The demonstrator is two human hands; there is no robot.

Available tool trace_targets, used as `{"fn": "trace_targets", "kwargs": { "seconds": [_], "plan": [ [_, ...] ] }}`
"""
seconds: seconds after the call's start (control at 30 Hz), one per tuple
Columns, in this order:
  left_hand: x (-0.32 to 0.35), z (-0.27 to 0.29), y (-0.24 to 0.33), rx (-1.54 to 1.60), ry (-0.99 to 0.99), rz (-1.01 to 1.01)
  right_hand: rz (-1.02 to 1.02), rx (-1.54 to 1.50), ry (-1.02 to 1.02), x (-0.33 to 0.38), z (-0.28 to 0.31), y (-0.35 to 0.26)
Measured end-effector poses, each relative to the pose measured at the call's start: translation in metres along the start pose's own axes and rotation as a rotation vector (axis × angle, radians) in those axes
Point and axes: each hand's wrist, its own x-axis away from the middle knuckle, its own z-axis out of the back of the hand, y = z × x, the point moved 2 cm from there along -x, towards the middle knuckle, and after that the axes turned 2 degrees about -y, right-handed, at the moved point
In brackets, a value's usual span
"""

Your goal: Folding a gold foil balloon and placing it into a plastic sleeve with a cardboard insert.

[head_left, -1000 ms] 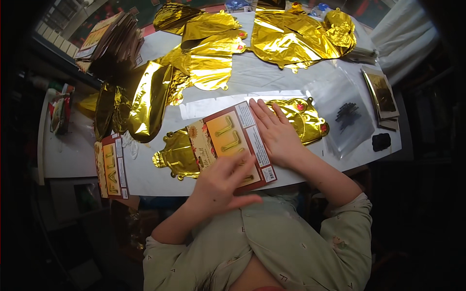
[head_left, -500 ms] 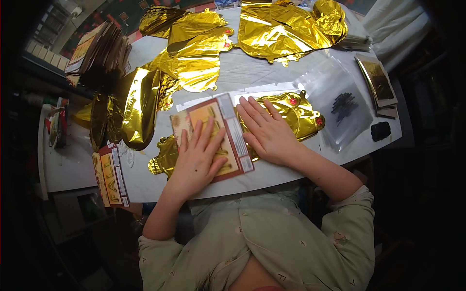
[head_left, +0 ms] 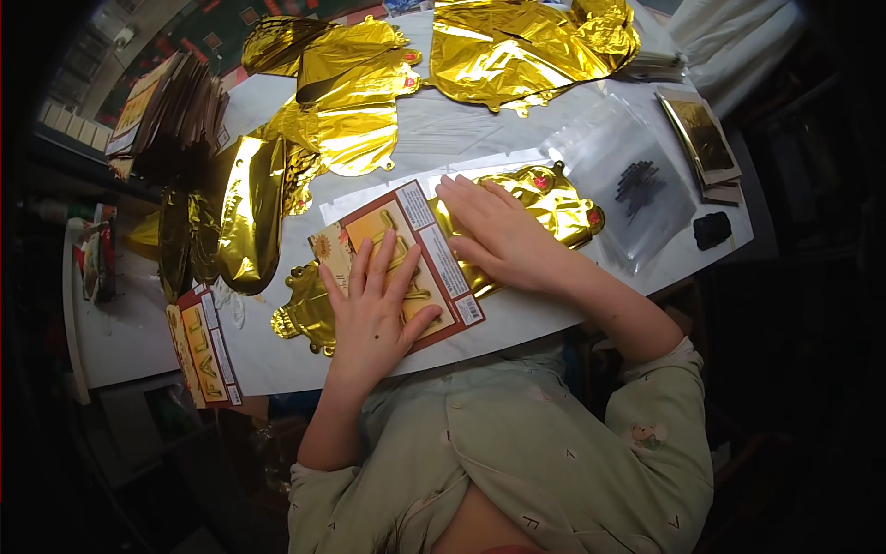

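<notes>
My left hand (head_left: 374, 309) lies flat with fingers spread on a printed card (head_left: 452, 270) that has a red-brown border and a gold letter picture. The card rests across a flat gold foil balloon (head_left: 307, 300), whose ends stick out on both sides of it. My right hand (head_left: 498, 231) lies palm down just right of the card, over the balloon's other part, with its fingers stretched out. Red round spots mark the balloon's right end. White sheets and a clear plastic bag edge show from under the balloon.
More gold foil balloons (head_left: 360, 120) lie along the far side and left. A stack of cards (head_left: 161, 115) stands far left, another card (head_left: 205, 346) at the left edge. Clear plastic bags with dark print (head_left: 637, 189), a packaged foil balloon (head_left: 701, 138) and a black lump (head_left: 712, 231) sit right.
The whole view has shifted slightly. The card's printed face shows more clearly and lies flatter. My right hand's fingers have drawn closer together near the card's edge.
</notes>
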Motion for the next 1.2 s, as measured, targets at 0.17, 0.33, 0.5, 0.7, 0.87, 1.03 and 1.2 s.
{"fn": "trace_targets", "kwargs": {
  "seconds": [0.17, 0.33, 0.5, 0.7, 0.87, 1.03, 1.2],
  "plan": [
    [0.004, -0.003, -0.005, 0.024, 0.011, 0.011, -0.035, 0.159, -0.043, -0.030, 0.035, 0.003],
    [0.005, -0.002, -0.007, 0.029, 0.022, -0.002, -0.155, 0.204, -0.295, -0.074, 0.056, 0.023],
    [0.006, -0.002, -0.008, 0.031, 0.034, -0.002, -0.153, 0.149, -0.520, -0.106, 0.056, 0.030],
    [0.006, -0.004, -0.008, 0.034, 0.045, -0.008, -0.218, 0.199, -0.761, -0.130, 0.052, 0.036],
    [0.006, -0.005, -0.008, 0.026, 0.055, -0.012, -0.166, 0.150, -0.815, -0.129, 0.053, 0.041],
    [0.006, -0.006, -0.008, 0.033, 0.053, -0.011, -0.214, 0.157, -0.797, -0.122, 0.062, 0.034],
    [0.005, -0.008, -0.007, 0.026, 0.063, -0.024, -0.309, 0.027, -0.761, -0.112, 0.073, 0.046]
  ]
}}
